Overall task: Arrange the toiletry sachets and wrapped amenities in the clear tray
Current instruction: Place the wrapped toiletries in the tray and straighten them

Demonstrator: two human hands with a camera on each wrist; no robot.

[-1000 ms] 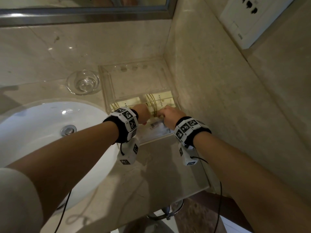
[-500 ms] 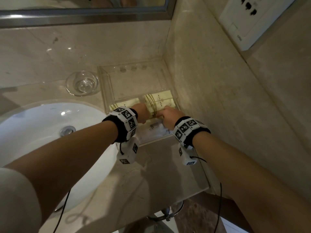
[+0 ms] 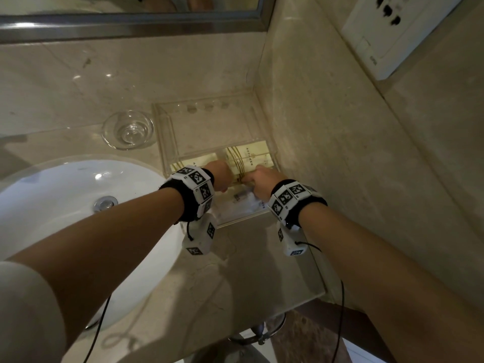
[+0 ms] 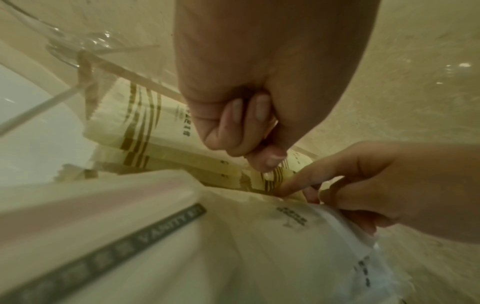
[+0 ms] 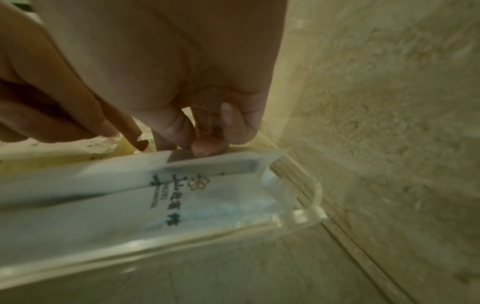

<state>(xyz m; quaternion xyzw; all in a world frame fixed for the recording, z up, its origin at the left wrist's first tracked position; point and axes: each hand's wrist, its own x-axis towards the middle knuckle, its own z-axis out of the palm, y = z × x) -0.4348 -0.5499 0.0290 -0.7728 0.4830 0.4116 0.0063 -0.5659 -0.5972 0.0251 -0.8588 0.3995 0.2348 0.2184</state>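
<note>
Sitting in the corner of the marble bench point(image 3: 256, 271), the clear tray point(image 3: 167, 142) is pushed close to the side wall point(image 3: 353, 153). Both hands are down in the near part of the tray. The left hand point(image 3: 221, 175) has its fingers curled in tight, and the left wrist view shows no clear thing held between them; its fingertips hang just over the yellow sachets point(image 4: 145, 131). These yellow sachets have dark gold stripes and lie in flat piles in the middle of the tray. The right hand point(image 3: 259, 180) has its thumb and fingers pinched on the top edge of a white wrapped packet point(image 5: 207, 197) with dark print and a small gold flower on it. This white wrapped packet lies in the near right corner of the tray, against the tray's front wall. One right finger points down at the sachets beside it. A pale packet with a grey band point(image 4: 109, 236) fills the front of the left wrist view. A small glass dish point(image 3: 127, 129) sits on the bench just left of the tray, and the white sink point(image 3: 52, 200) is below it. A mirror frame point(image 3: 131, 22) runs along the top, and a white socket plate point(image 3: 398, 35) is up on the wall.
</note>
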